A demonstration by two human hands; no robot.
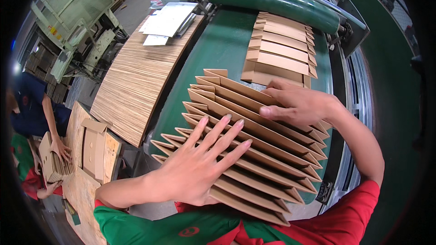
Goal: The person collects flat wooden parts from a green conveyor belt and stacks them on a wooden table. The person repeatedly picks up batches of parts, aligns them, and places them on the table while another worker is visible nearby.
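Observation:
A fanned row of flat-folded brown cardboard cartons point(254, 140) stands on edge across the near end of the green conveyor belt, reaching to the front of my body. My left hand point(204, 163) lies over their left part, its fingers spread and stretched across the upper edges. At the far right of the row, my right hand point(299, 102) takes hold of several cartons, with its thumb on the near side and its fingers over the far side. Those fingertips are partly hidden by cardboard. Farther up the belt, more folded cartons point(281, 50) lie overlapping.
A green roller point(272, 2) spans the conveyor belt point(218, 54). Left of it, tightly packed cardboard point(141, 72) carries papers point(170, 20). At far left, people's hands point(61, 152) handle a carton stack point(52, 159) beside a wooden table point(79, 197). A metal rail point(359, 95) runs along the right.

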